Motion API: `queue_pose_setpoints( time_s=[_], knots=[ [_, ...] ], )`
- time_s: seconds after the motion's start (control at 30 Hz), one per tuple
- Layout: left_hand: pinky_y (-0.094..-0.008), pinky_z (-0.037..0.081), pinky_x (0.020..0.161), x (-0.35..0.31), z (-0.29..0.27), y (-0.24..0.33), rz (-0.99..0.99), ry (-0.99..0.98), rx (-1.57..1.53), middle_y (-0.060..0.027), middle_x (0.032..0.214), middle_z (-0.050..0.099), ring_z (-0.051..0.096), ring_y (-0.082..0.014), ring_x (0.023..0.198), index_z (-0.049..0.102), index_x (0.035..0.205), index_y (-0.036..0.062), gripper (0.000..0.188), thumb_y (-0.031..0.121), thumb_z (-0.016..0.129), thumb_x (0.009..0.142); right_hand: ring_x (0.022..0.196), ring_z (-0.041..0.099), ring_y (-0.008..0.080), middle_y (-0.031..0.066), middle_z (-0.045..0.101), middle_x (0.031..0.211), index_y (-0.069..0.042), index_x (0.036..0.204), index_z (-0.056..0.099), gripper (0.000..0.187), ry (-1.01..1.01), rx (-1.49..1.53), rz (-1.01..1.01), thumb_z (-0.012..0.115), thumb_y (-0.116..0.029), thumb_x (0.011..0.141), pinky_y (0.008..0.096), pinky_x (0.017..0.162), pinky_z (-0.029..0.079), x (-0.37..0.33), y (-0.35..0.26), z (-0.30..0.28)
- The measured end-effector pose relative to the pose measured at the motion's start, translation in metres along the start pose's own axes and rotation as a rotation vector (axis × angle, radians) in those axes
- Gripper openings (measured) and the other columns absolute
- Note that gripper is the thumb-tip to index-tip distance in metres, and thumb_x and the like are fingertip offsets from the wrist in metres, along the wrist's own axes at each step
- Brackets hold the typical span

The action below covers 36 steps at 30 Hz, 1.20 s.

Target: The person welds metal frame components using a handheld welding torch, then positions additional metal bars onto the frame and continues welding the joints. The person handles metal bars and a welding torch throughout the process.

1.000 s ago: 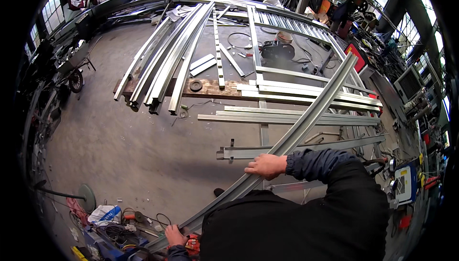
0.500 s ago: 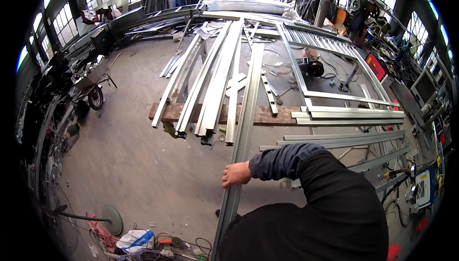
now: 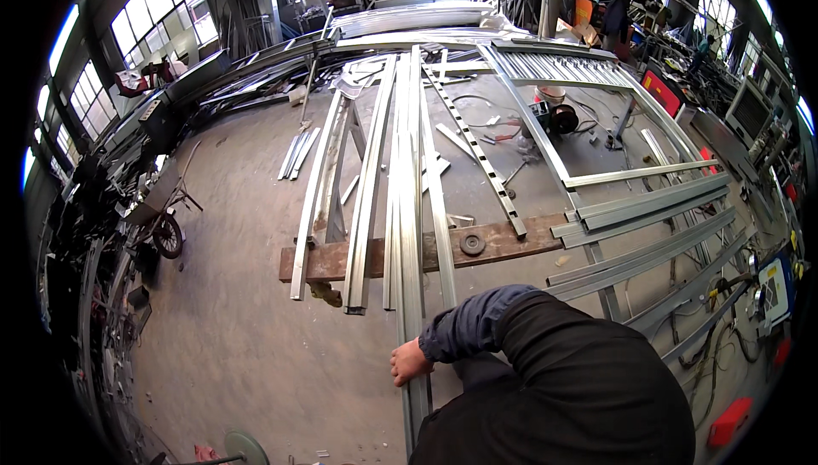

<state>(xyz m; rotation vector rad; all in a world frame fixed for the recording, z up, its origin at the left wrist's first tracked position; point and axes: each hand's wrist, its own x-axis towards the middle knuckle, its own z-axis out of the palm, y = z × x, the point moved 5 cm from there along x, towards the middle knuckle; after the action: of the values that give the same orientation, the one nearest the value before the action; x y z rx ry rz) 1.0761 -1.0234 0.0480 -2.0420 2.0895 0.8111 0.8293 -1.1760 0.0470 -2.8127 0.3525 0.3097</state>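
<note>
My right hand (image 3: 412, 363) is closed over a long silvery metal channel (image 3: 411, 286), with the fingers curled over its left edge. The channel runs forward from beside my body and over a brown beam (image 3: 532, 238). Left of it, several similar long metal profiles (image 3: 366, 209) rest across the same beam. Just to its right is a narrower profile (image 3: 436, 201). On the beam sits a dark round disc (image 3: 473, 245), close to a bar with square cut-outs (image 3: 477, 151). My left hand is not in view.
A large metal frame (image 3: 545, 151) with slats at its far end stands to the right. Shorter profiles (image 3: 656, 205) lie stacked nearer me. A wheelbarrow (image 3: 162, 218) stands at left, a red box (image 3: 730, 422) at lower right. Offcuts and cables litter the floor beyond the beam.
The channel in my right hand has swung left, its far part now lined up with the other profiles. My hand keeps its grip on it. The whole view has shifted.
</note>
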Motion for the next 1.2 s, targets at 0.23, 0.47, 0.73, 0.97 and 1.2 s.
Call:
queue_pose_setpoints(
  time_s=[0.23, 0.47, 0.73, 0.97, 1.2],
  knots=[
    [-0.0557, 0.054, 0.098, 0.09, -0.035, 0.087, -0.059, -0.085, 0.049, -0.0251, 0.121, 0.069, 0.068, -0.0449, 0.112, 0.063, 0.138, 0.004, 0.055, 0.036, 0.076, 0.095, 0.115, 0.068, 0.0324, 0.0037, 0.071, 0.114, -0.022, 0.126, 0.065, 0.055, 0.069, -0.042, 0.04, 0.086, -0.02, 0.075, 0.0497, 0.1, 0.051, -0.069, 0.162, -0.021],
    [-0.0559, 0.055, 0.097, 0.142, -0.07, 0.137, -0.189, -0.205, 0.082, -0.0242, 0.118, 0.071, 0.069, -0.0448, 0.11, 0.067, 0.133, 0.003, 0.051, 0.037, 0.075, 0.096, 0.12, 0.067, 0.0307, 0.0037, 0.073, 0.115, -0.022, 0.116, 0.073, 0.03, 0.183, -0.051, 0.236, 0.075, -0.025, 0.087, 0.0497, 0.104, 0.049, -0.157, 0.329, -0.061],
    [-0.0507, 0.056, 0.094, 0.256, -0.124, 0.267, 0.045, -0.072, 0.193, -0.0234, 0.115, 0.073, 0.071, -0.0393, 0.108, 0.069, 0.129, 0.0013, 0.048, 0.033, 0.078, 0.094, 0.148, 0.048, 0.0344, 0.016, 0.057, 0.153, -0.01, 0.144, 0.065, 0.056, 0.671, -0.104, 0.928, 0.072, -0.01, 0.088, 0.0488, 0.128, 0.033, -0.321, 0.494, -0.066],
    [-0.0561, 0.053, 0.095, 0.435, -0.124, 0.422, 0.237, 0.229, 0.085, -0.026, 0.107, 0.067, 0.065, -0.0484, 0.108, 0.059, 0.102, -0.004, 0.065, 0.041, 0.088, 0.065, 0.14, 0.052, 0.0424, 0.0205, 0.053, 0.149, -0.008, 0.151, 0.054, 0.068, 1.225, 0.454, 1.156, 0.064, -0.001, 0.084, 0.0508, 0.121, 0.043, -0.383, 0.363, -0.027],
    [-0.0517, 0.055, 0.103, 0.55, -0.118, 0.53, 0.452, 0.263, 0.001, -0.0272, 0.124, 0.072, 0.07, -0.0439, 0.116, 0.046, 0.157, -0.0033, 0.1, 0.033, 0.088, 0.074, 0.125, 0.06, 0.0417, 0.0175, 0.063, 0.133, -0.011, 0.146, 0.062, 0.059, 1.122, 0.835, 1.407, 0.063, -0.01, 0.087, 0.0488, 0.11, 0.05, -0.377, 0.13, 0.062]
  ],
)
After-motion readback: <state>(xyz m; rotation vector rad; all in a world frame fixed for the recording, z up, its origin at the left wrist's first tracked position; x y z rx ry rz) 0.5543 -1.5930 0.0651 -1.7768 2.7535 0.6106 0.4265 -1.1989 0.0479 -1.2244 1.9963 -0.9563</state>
